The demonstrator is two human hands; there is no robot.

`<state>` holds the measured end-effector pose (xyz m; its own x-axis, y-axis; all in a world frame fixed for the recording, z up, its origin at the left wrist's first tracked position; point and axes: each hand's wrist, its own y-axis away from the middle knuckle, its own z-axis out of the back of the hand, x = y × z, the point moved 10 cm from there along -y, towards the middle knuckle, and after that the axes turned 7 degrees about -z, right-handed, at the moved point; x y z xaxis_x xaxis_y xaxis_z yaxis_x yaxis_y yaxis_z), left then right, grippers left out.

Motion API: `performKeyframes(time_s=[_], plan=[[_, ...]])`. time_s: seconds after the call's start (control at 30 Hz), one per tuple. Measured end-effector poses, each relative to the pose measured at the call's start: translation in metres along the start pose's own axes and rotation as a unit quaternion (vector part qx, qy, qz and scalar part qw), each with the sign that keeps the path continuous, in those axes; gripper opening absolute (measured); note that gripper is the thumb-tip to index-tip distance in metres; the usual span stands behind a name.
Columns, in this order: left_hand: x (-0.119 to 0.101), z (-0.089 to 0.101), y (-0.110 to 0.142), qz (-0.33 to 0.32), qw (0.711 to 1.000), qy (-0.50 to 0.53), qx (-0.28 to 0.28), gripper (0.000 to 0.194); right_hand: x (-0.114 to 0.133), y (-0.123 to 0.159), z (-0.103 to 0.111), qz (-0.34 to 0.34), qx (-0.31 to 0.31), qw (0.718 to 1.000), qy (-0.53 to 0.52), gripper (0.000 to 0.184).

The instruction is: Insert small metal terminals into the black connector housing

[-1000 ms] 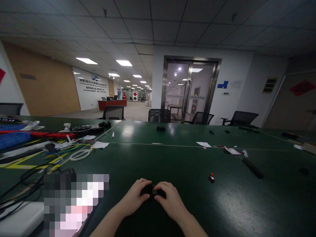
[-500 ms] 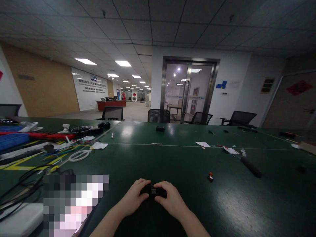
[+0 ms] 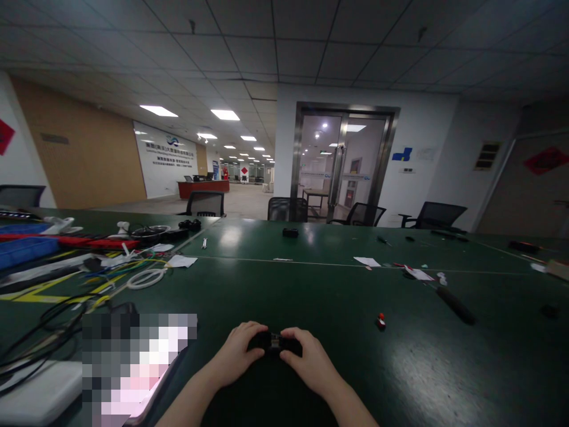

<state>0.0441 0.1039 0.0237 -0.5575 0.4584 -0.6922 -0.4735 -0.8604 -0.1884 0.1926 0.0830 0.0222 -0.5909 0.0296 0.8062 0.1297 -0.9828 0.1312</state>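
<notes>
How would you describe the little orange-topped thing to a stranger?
On the big green table, find the right hand. Out to its right, before the long dark handle, lies a tiny thing. Its orange-red top and white patch set it apart from that plain dark handle.

Overall exposure: dim. Near half of the green bench (image 3: 329,296) dark, ceiling (image 3: 311,35) grey and underlit. Light comes from lit ceiling panels (image 3: 225,115) down the far corridor, left of centre, plus lamps behind the glass door (image 3: 317,154). Panels clipped to white. Glare: soft pale patch far on the bench, larger grainy one near right. Dark object between the hands (image 3: 274,343) loses detail in shadow. Wide-angle stretch toward the left and right edges. Far wall lettering (image 3: 171,153) soft. Near left: pixelated block (image 3: 140,367), contents unreadable.
</notes>
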Motion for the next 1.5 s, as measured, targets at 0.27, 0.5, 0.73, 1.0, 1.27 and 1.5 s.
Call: performKeyframes(time_s=[0.27,0.5,0.73,1.0,1.27,1.5], plan=[[-0.001,0.001,0.001,0.009,1.000,0.002,0.007,0.045,0.000,0.001,0.002,-0.008,-0.009,1.000,0.011,0.030],[-0.004,-0.002,-0.002,-0.010,0.998,-0.053,0.011,0.035,-0.003,-0.003,0.001,-0.004,-0.019,1.000,0.019,0.029],[-0.004,-0.002,-0.003,-0.016,0.998,-0.068,0.006,0.033,0.006,0.000,0.002,0.030,-0.035,0.999,0.011,0.032],[-0.001,-0.003,-0.002,-0.018,0.997,-0.069,0.005,0.032,0.004,0.001,0.002,0.020,-0.080,0.997,-0.003,0.031],[-0.009,-0.001,0.000,-0.016,0.998,-0.059,0.015,0.033,0.011,0.003,0.003,0.017,-0.084,0.996,0.016,0.023],[-0.004,-0.003,-0.001,-0.002,0.999,-0.041,0.016,0.042,0.009,-0.001,-0.002,0.029,-0.076,0.995,0.048,0.024]])
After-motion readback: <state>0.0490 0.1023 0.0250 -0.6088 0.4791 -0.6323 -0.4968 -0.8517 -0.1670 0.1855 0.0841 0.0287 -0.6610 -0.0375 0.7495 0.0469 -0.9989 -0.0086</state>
